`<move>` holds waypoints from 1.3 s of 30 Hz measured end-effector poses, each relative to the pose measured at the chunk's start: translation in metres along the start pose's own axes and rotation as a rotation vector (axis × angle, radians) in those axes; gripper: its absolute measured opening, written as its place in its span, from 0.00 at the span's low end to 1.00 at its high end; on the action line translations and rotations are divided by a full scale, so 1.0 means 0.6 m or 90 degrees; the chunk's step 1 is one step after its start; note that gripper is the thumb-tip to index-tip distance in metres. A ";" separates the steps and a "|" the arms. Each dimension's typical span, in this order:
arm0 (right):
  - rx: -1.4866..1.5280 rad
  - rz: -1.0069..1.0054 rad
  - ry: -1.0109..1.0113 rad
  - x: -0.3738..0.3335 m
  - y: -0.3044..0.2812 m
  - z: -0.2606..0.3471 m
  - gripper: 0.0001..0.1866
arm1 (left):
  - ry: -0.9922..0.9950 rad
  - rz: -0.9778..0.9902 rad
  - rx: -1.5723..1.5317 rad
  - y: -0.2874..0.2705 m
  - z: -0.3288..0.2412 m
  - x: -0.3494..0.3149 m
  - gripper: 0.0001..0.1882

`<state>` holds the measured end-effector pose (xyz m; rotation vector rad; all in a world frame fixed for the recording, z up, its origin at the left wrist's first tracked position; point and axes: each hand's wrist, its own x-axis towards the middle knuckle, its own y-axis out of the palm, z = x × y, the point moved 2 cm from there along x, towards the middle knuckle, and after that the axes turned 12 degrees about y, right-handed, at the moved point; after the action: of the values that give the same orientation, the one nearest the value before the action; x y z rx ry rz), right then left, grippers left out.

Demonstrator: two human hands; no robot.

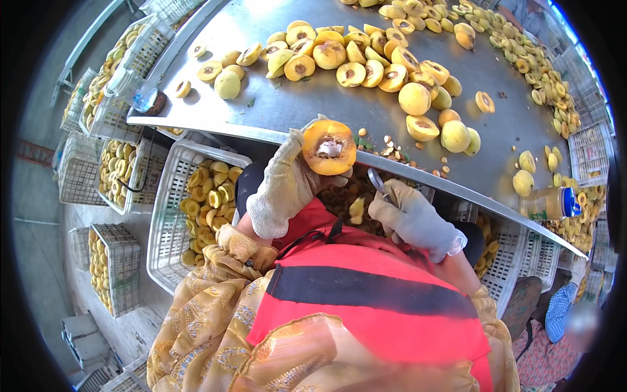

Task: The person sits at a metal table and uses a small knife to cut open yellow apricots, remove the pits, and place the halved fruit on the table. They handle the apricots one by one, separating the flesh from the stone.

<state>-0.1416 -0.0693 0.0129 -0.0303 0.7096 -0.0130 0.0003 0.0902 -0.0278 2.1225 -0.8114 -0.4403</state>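
A halved yellow peach [313, 145] faces up in my left hand [285, 186], gloved in pale cloth, just off the table's near edge. Its hollow is ragged and brown around a bright white middle. In my right hand [406, 212], also gloved, is a small pitting spoon [375, 179] with a curved metal tip; the fist covers its handle. The tip is apart from the peach. Below and between my hands, more peach pieces [356, 210] lie in a container partly hidden by the table edge and my red apron [366, 287].
The metal table [274, 114] carries heaped peach halves [353, 55] and loose pits [390, 147] along its edge. A blue-capped bottle [552, 204] lies at right. White crates [171, 189] of peaches stand at left and under the table. Another person's patterned sleeve [560, 310] shows at lower right.
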 end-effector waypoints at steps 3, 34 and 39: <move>-0.099 -0.109 -0.226 -0.008 0.001 0.028 0.11 | -0.050 0.068 0.020 0.015 0.002 -0.008 0.34; -0.268 -0.080 -0.046 0.017 0.068 0.065 0.15 | 0.029 -0.075 0.319 0.031 -0.004 -0.003 0.34; -0.465 -0.382 -0.405 0.053 0.072 -0.004 0.16 | 0.046 -0.054 0.393 0.043 -0.003 0.008 0.34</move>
<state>-0.1188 -0.0271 -0.0110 -0.9088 0.0173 -0.3062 -0.0055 0.0757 -0.0063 2.7304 -0.8965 -0.1607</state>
